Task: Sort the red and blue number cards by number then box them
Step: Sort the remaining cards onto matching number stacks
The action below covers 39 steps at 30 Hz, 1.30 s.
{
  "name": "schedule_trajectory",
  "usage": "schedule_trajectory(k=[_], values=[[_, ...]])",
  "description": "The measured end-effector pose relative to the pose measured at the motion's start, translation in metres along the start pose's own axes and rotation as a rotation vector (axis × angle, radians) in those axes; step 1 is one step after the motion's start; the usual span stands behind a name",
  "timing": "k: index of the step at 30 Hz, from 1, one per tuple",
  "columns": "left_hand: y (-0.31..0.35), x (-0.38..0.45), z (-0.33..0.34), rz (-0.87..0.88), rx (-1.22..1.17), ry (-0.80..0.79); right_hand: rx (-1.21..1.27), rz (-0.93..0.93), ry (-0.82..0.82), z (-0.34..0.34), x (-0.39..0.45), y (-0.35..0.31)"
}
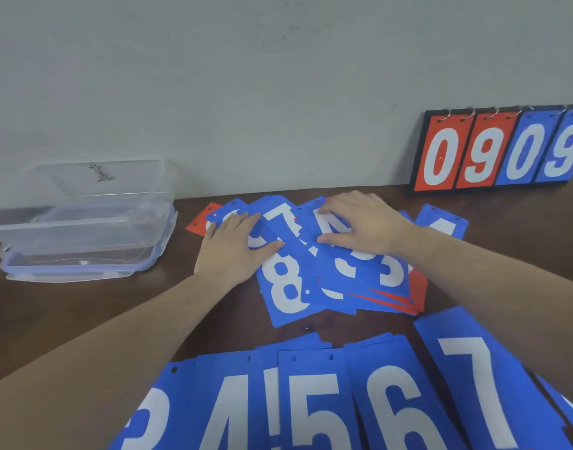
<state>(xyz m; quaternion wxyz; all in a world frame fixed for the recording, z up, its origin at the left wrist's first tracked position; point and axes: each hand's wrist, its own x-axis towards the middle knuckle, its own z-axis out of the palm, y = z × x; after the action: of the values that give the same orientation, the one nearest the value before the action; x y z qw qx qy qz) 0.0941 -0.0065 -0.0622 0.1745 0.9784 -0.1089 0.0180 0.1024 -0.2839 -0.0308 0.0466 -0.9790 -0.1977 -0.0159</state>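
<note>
Left hand [233, 245]: flat, fingers straight and spread, pressing on the left part of the mixed card pile [311, 254]; grasping nothing. Judged to pin the heap so it does not slide.
Right hand [359, 225]: palm down on the upper right of the same pile, fingers extended onto a blue card with a white digit; nothing pinched, as far as visible. Judged to be fanning the cards to expose the numbers.
Mixed card pile: unsorted, overlapping at odd angles at mid table; mostly blue, with red edges showing at the lower right and a red card [203, 219] jutting from the far left.
Blue 8 card [286, 287]: face up at the near edge of the pile, partly overlapped, just beside the left hand.
Stray blue card [442, 220]: right of the pile, partly hidden by the right forearm.
Sorted row [359, 401]: blue cards 3, 4, 5, 6, 7 side by side in ascending order at the near table edge, slightly overlapped. Judged laid so to show the next gap; 8 likely wanted next.
Clear plastic box [80, 222]: far left, well apart from the cards, no cards seen inside; what looks like its lid beneath it. Boxing not yet begun.
Flip scoreboard [499, 151]: leaning against the wall at far right, showing 0 9 in red, 0 9 in blue.
Table [83, 319]: dark wood.
</note>
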Motion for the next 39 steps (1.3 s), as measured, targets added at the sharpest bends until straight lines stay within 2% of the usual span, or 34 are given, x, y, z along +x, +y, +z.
schedule_trajectory(k=[3, 5, 10, 15, 20, 23, 26, 28, 30, 35, 39], values=[[-0.003, 0.001, 0.003, -0.004, -0.009, 0.019, 0.074, -0.004, -0.163, 0.005, 0.010, 0.006], [-0.003, 0.000, 0.003, -0.006, 0.001, 0.034, 0.125, 0.015, -0.196, 0.012, 0.013, 0.011], [0.003, -0.006, 0.000, -0.011, 0.016, 0.087, 0.157, 0.009, -0.109, 0.019, 0.011, 0.013], [0.007, 0.005, -0.001, -0.048, 0.084, -0.015, 0.209, 0.009, 0.000, 0.020, 0.002, 0.005], [0.016, 0.022, -0.004, -0.017, 0.044, -0.076, 0.317, 0.032, 0.301, 0.026, -0.014, -0.003], [0.029, 0.022, 0.001, 0.039, -0.012, -0.017, 0.427, 0.068, 0.416, 0.022, -0.019, -0.006], [0.048, 0.021, 0.007, 0.137, -0.090, 0.108, 0.599, 0.174, 0.492, 0.009, -0.025, -0.006], [0.063, 0.019, 0.010, 0.169, -0.120, 0.134, 0.680, 0.235, 0.540, -0.001, -0.029, -0.004], [0.080, 0.018, 0.013, 0.160, -0.131, 0.105, 0.715, 0.277, 0.545, -0.007, -0.035, -0.001], [0.104, 0.013, 0.023, 0.075, 0.021, -0.132, 0.662, 0.328, 0.465, -0.006, -0.053, 0.010], [0.106, 0.012, 0.024, 0.040, -0.019, -0.137, 0.638, 0.339, 0.445, 0.000, -0.065, 0.017]])
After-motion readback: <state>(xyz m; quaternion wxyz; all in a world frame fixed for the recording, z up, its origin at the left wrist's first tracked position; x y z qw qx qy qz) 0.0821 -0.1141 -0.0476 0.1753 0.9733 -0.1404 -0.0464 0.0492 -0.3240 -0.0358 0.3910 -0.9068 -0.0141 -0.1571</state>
